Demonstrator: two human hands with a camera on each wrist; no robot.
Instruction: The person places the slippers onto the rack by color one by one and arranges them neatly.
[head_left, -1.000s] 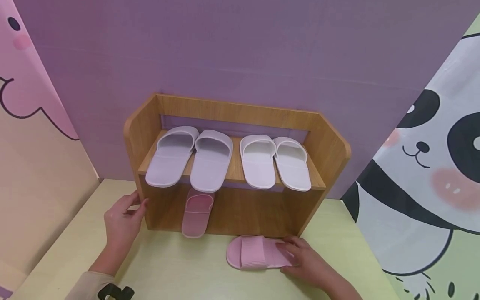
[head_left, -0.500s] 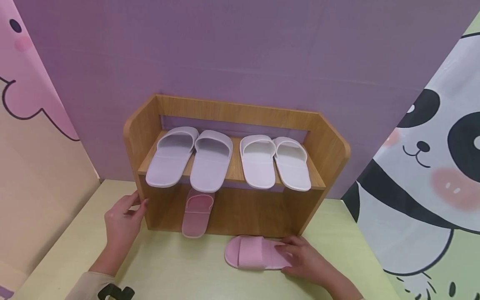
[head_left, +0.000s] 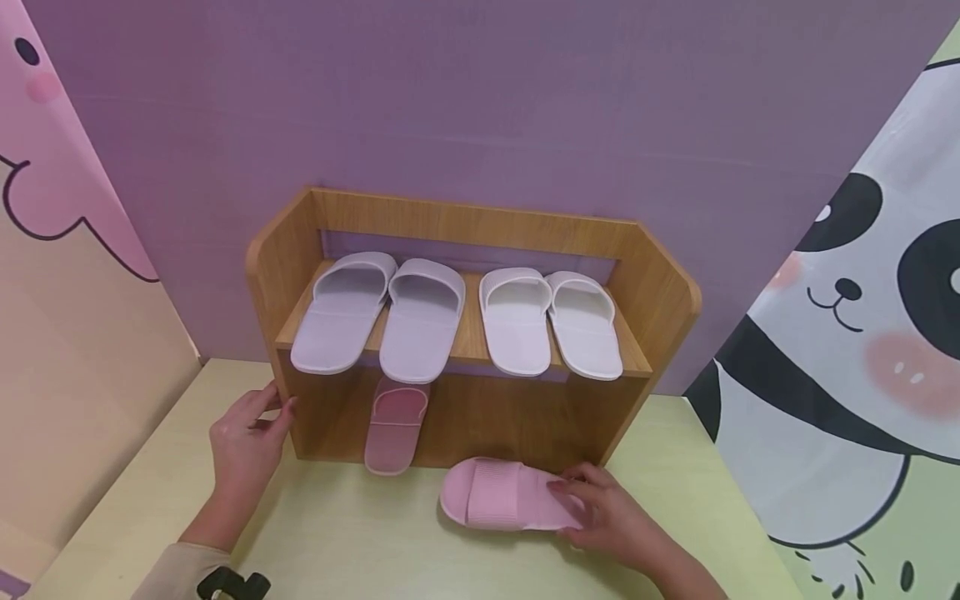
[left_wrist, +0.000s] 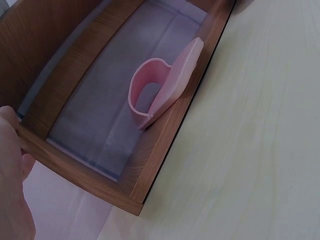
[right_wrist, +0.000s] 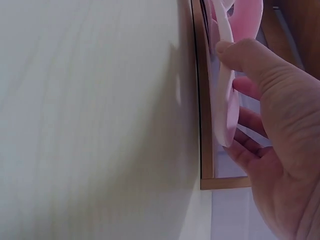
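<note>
A small wooden shoe rack stands on the table. My left hand grips the front edge of its left side panel. My right hand pinches the heel end of a pink slipper, whose toe points left in front of the rack. In the right wrist view, the thumb and fingers lie on opposite sides of the sole, which is held a little above the table. Another pink slipper rests on the lower level, left of the middle, its toe hidden under the upper shelf; the left wrist view shows its strap.
On the upper shelf sit a pair of pale lilac slippers at left and a pair of white slippers at right. A purple wall rises behind the rack. The pale table extends in front.
My right hand has moved the pink slipper slightly left and toward the rack, raising it off the table. The left hand keeps its place on the side panel.
</note>
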